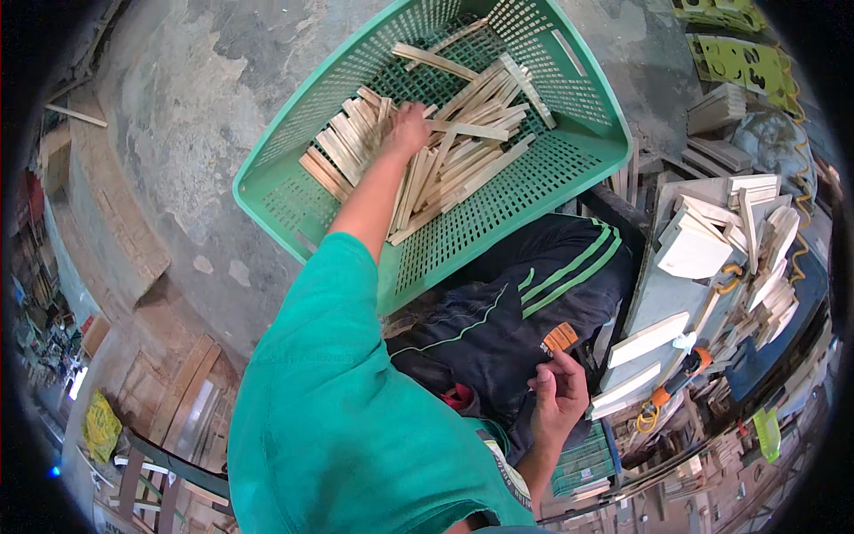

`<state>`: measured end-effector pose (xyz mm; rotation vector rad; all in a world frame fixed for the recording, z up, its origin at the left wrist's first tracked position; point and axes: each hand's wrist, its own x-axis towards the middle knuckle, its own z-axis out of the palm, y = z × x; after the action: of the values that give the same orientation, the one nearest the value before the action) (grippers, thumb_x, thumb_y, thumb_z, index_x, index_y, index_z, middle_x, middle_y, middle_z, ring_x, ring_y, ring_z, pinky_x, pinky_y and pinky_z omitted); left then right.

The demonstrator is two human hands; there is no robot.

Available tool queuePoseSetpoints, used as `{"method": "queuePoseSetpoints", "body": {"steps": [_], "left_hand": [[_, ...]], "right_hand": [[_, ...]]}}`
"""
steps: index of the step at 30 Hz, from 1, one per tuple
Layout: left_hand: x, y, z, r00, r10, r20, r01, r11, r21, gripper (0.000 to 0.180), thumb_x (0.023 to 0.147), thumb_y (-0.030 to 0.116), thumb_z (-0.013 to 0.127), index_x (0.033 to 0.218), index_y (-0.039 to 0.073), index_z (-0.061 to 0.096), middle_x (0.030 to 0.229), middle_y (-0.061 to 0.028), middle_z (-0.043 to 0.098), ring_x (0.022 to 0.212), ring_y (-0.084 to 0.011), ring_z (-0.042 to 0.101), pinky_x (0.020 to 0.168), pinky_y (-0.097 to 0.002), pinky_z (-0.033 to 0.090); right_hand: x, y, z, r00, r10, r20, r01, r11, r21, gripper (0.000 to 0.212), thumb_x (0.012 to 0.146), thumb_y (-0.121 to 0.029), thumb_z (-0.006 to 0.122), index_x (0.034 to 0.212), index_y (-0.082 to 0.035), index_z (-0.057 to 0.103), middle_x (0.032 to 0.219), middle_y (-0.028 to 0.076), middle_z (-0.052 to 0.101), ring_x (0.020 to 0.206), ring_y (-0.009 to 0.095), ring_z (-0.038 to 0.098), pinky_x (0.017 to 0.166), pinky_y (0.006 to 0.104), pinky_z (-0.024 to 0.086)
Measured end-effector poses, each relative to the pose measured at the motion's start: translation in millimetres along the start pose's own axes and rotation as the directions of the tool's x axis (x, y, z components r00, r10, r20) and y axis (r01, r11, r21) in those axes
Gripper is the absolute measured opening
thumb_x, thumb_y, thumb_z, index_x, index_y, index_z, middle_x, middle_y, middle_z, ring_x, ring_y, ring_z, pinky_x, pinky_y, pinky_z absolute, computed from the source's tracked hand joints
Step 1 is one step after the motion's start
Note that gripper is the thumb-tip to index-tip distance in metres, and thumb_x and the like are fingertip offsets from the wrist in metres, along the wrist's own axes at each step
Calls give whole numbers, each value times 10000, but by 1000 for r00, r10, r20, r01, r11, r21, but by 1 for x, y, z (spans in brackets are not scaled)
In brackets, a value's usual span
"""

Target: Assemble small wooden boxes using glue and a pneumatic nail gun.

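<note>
A green plastic basket point(294, 133) with perforated walls stands in front of me, holding a loose heap of thin pale wooden slats point(485, 165). My left hand point(407, 132) reaches down into it, with its fingers curled at the ends of several slats left of the middle; the hand's back partly hides the grip. Over my lap, to the right, my right hand point(560, 396) is raised with loosely bent fingers, thumb and index finger apart. Nothing shows in it. Dark trousers point(489, 311) with green stripes and an orange patch lie below the basket.
On the right, a grey board point(645, 294) carries stacked wood pieces point(698, 245). An orange and black tool point(683, 376) lies beside it, and a coiled yellow hose point(801, 196) hangs farther right. Concrete floor point(196, 116) spreads to the left, with curved wooden boards point(116, 205) and a yellow bag point(102, 425).
</note>
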<state>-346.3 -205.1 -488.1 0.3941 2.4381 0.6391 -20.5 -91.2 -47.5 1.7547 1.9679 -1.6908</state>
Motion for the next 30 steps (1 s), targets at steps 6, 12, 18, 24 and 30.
{"method": "queuePoseSetpoints", "body": {"steps": [6, 12, 18, 24, 30], "left_hand": [[9, 52, -2, 959, -173, 224, 130, 973, 192, 381, 915, 254, 561, 1254, 91, 617, 1296, -163, 615, 1270, -346, 550, 1052, -525, 410], [15, 44, -17, 914, -170, 368, 54, 951, 304, 325, 883, 262, 635, 1154, 90, 689, 1253, -155, 662, 1198, -348, 611, 985, -482, 470], [-12, 61, -103, 823, -19, 567, 140, 975, -170, 281, 869, 234, 720, 1021, 0, 684, 924, -106, 709, 781, -190, 674, 696, -349, 540], [-138, 172, -190, 893, 154, 423, 270, 568, -778, 197, 909, 194, 703, 954, 4, 672, 781, 5, 628, 642, -83, 549, 606, -258, 483], [-219, 256, -203, 796, 469, 382, 235, 342, -910, 193, 995, 221, 608, 1063, 48, 658, 820, 1, 638, 669, -63, 562, 617, -226, 483]], "right_hand": [[-1, 1, -1, 1000, 16, 15, -16, 1000, 20, 326, 942, -92, 685, 1232, 33, 602, 942, 64, 651, 772, 102, 619, 664, 235, 550], [-3, 1, -3, 999, 24, 31, -27, 996, 85, 323, 937, -75, 682, 1229, 36, 600, 971, 83, 655, 820, 125, 633, 725, 271, 577], [1, 2, -4, 988, -139, 60, 135, 989, 62, 284, 930, -33, 668, 1200, 26, 608, 986, 99, 653, 866, 144, 652, 785, 286, 579], [48, -51, 37, 804, -591, 61, 593, 794, -134, 347, 788, -57, 793, 1101, -4, 652, 1026, 161, 662, 872, 282, 665, 778, 325, 544], [49, -78, 51, 764, -645, 26, 601, 697, -391, 416, 781, -94, 813, 1116, -17, 578, 1108, 158, 665, 921, 290, 695, 781, 356, 566]]}}
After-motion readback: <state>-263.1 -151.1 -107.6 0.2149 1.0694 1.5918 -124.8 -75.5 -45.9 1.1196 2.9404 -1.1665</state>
